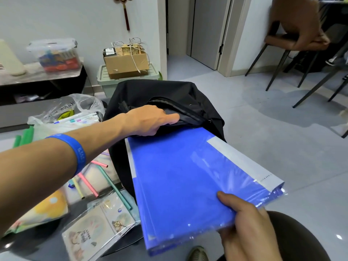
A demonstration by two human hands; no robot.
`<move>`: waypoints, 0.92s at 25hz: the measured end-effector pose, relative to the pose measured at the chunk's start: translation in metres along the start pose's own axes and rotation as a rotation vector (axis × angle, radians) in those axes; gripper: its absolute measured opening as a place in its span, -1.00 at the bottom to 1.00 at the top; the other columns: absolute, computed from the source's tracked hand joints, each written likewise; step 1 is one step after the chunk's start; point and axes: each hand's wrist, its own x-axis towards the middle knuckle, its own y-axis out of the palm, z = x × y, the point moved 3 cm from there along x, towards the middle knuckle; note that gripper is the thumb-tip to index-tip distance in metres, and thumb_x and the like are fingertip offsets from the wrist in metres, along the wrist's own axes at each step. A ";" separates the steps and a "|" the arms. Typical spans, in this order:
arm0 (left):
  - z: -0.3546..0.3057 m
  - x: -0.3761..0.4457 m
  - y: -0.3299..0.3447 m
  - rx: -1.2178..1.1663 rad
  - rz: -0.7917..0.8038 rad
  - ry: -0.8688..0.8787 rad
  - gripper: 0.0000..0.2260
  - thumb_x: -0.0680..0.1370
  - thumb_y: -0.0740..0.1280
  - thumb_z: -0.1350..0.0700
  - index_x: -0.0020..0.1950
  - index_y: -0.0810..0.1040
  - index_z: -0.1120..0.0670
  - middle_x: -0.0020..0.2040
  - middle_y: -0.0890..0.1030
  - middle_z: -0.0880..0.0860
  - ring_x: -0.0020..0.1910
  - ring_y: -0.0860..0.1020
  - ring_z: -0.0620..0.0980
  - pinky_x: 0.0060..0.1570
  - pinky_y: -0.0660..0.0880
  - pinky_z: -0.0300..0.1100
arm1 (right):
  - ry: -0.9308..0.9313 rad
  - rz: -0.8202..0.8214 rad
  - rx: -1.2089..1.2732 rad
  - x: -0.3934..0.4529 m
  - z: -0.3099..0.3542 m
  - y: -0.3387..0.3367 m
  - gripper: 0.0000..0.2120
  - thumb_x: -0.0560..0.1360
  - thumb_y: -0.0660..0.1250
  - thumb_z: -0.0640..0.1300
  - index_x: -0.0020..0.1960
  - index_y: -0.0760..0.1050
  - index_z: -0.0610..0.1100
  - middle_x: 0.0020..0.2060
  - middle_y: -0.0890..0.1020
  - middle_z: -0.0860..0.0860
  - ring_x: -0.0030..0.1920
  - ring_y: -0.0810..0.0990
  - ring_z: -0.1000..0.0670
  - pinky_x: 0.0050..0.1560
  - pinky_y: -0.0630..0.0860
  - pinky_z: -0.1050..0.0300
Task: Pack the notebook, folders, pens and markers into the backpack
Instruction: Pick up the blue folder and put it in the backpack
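Note:
A black backpack (pixel 143 93) lies on the dark table with its zipped mouth pulled open. My left hand (pixel 148 120) grips the near edge of that opening and holds it apart. My right hand (pixel 246 225) holds the near corner of a pack of blue folders (pixel 180 178) wrapped in clear plastic; its far end points into the backpack's mouth and rests on the bag. Pastel pens and markers (pixel 88 179) lie loose on the table to the left. A wrapped illustrated notebook (pixel 98 227) lies beside them, partly under the folders.
A clear plastic bag of markers (pixel 75 114) sits behind my left forearm. A yellow-patterned packet (pixel 43 210) lies at the near left. Green tubes (pixel 24 137) lie at the left edge. Another person's hand (pixel 297 25) is at the upper right, above chairs (pixel 293 59).

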 end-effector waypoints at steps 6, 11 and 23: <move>0.004 -0.007 0.001 -0.021 -0.053 -0.017 -0.66 0.51 0.24 0.31 0.02 0.12 0.00 -0.29 0.32 0.00 -0.36 0.32 0.11 -0.37 0.21 -0.08 | -0.153 -0.120 0.056 -0.003 0.007 -0.010 -0.66 0.32 0.36 -0.49 0.00 0.63 -0.17 -0.23 0.75 -0.06 -0.28 0.73 -0.15 -0.39 0.62 0.05; -0.021 0.006 -0.001 -0.034 -0.041 0.054 -0.65 0.48 0.21 0.33 0.02 0.10 -0.02 -0.30 0.37 0.07 -0.38 0.32 0.15 -0.38 0.19 -0.07 | -0.317 -0.175 0.074 -0.001 -0.005 -0.013 -0.55 0.37 0.37 -0.48 0.15 0.60 -0.08 -0.12 0.75 0.03 -0.16 0.74 -0.07 -0.23 0.66 0.02; -0.036 0.012 -0.022 -0.129 -0.131 0.020 -0.72 0.45 0.25 0.31 0.10 0.33 0.07 -0.30 0.41 0.02 -0.35 0.36 0.13 -0.36 0.19 -0.10 | 0.271 0.162 -0.021 0.063 -0.017 0.056 -0.73 0.59 0.27 -0.29 0.28 0.49 -0.23 0.11 0.67 -0.20 0.06 0.66 -0.22 -0.05 0.60 -0.22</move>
